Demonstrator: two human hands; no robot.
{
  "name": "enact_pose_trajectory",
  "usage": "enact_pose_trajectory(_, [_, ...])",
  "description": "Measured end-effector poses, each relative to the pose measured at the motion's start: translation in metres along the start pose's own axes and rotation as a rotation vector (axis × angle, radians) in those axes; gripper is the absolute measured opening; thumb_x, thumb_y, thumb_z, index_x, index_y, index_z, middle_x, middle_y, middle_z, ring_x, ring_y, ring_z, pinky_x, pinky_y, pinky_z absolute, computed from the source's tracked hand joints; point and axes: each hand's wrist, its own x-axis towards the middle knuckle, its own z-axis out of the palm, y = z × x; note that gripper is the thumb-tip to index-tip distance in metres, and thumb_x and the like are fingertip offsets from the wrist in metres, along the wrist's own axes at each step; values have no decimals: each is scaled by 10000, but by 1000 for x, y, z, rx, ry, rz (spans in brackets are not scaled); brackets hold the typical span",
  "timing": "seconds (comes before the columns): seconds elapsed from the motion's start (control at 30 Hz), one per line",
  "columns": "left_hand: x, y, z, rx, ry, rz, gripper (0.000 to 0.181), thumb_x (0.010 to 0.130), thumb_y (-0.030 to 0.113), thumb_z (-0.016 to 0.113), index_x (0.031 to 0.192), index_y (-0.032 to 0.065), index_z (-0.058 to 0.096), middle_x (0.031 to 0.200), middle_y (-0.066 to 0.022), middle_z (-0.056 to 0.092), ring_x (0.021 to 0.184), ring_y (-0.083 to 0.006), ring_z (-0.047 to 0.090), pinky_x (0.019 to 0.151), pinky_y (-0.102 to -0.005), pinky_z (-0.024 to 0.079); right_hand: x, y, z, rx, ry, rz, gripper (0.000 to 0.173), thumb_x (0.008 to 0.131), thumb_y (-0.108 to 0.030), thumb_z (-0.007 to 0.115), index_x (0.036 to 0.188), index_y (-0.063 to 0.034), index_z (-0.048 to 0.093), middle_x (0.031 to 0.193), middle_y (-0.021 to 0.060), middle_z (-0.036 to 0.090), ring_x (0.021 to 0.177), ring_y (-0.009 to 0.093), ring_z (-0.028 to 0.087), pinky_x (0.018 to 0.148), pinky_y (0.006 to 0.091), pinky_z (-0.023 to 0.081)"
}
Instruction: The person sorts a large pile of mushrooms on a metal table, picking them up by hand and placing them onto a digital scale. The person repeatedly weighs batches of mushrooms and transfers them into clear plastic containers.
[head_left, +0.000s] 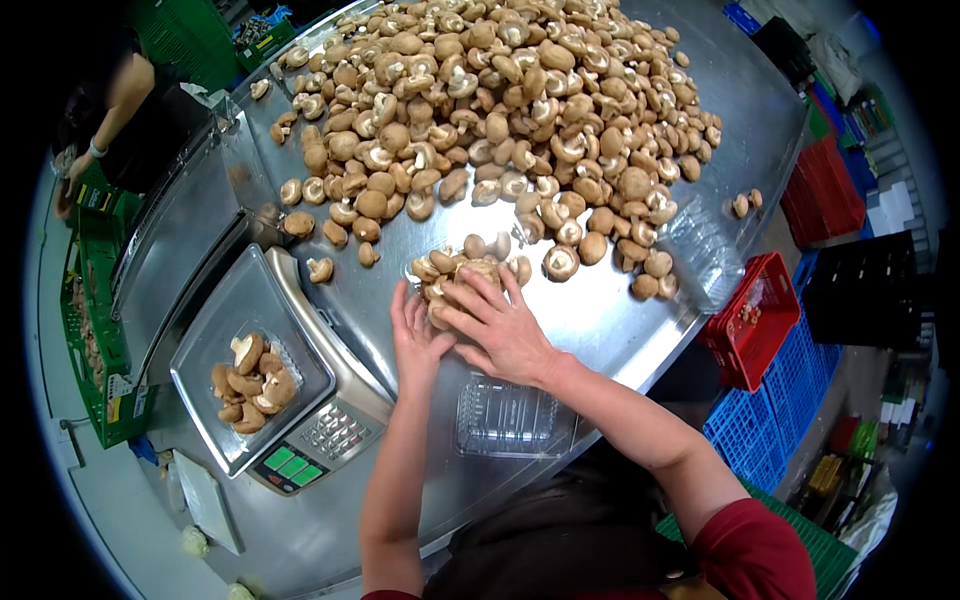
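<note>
Both my hands cup a small cluster of brown shiitake mushrooms (442, 262) on the steel table. My left hand (415, 337) holds its left side, fingers upward. Across its near right part lies my right hand (499, 326), palm down and fingers spread on the caps. Glints of clear plastic show around the cluster, but my hands hide most of what it sits in. Just below my hands, a clear plastic punnet part (511, 420) lies on the table with no mushrooms in it. Beyond them rises a large heap of shiitake mushrooms (495, 97).
A digital scale (341, 431) at left carries mushrooms (255, 386) on its clear tray. Stacked clear punnets (697, 251) lie at the table's right edge. Beyond that edge are a red crate (757, 322) and blue pallets (750, 435). Another person's arm (124, 105) appears at upper left.
</note>
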Motion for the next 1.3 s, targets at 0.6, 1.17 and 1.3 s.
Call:
enact_pose_trajectory(0.6, [18, 15, 48, 859, 89, 457, 620, 880, 253, 597, 1380, -40, 378, 1448, -246, 336, 1390, -403, 252, 1146, -498, 169, 13, 36, -25, 279, 291, 422, 581, 847, -166, 613, 1396, -106, 433, 1438, 231, 369, 1350, 393, 329, 1134, 486, 248])
enact_pose_trajectory(1.17, [25, 14, 55, 1397, -42, 625, 591, 703, 334, 758, 1144, 3, 548, 1301, -207, 493, 1264, -359, 405, 1095, -538, 236, 15, 56, -9, 18, 170, 222, 434, 891, -263, 595, 1276, -74, 527, 1243, 189, 553, 1255, 346, 446, 1054, 450, 348])
enact_pose_trajectory(1.3, [24, 14, 53, 1336, -18, 623, 586, 703, 305, 760, 1153, -1, 542, 1353, -205, 457, 1283, -365, 388, 1104, -534, 223, 10, 54, -5, 19, 177, 250, 460, 890, -261, 600, 1300, -69, 519, 1300, 180, 526, 1295, 349, 408, 1086, 445, 322])
